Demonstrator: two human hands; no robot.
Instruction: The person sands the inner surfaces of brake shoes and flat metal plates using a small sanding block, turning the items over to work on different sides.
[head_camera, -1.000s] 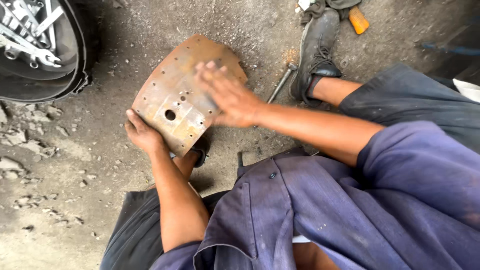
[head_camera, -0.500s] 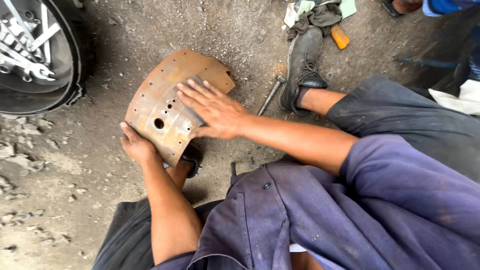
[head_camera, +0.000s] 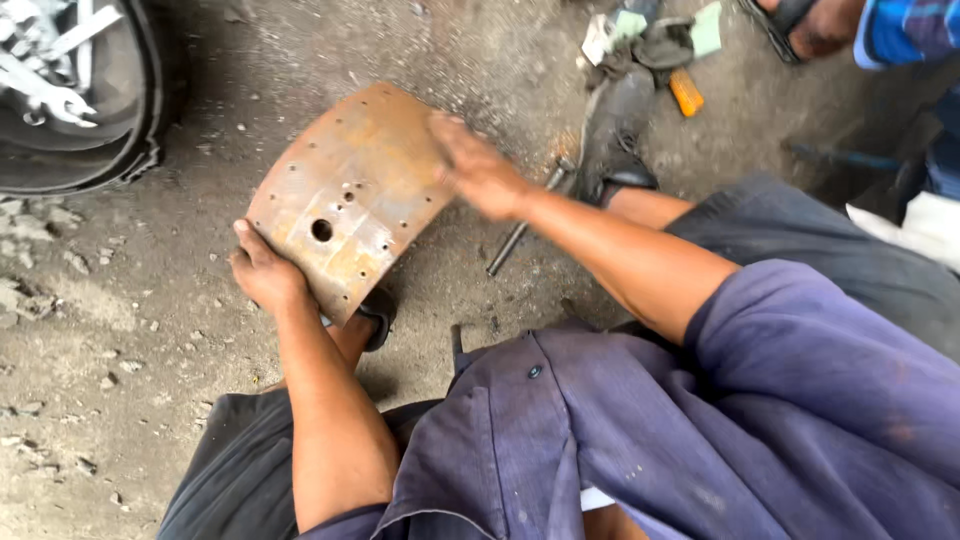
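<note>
Left hand (head_camera: 262, 278) grips the rusty curved plate (head_camera: 345, 195) at its lower edge; right hand (head_camera: 478, 168), blurred but looking open, rests at its right edge.

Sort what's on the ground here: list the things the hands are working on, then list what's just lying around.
In hand:
- curved rusty metal plate, drilled with holes
- left hand, gripping the plate's lower edge
- right hand, blurred, at the plate's right edge

Lying about:
- metal rod on the ground beside the plate
- orange-handled tool
- rags
- tyre holding spanners
</note>
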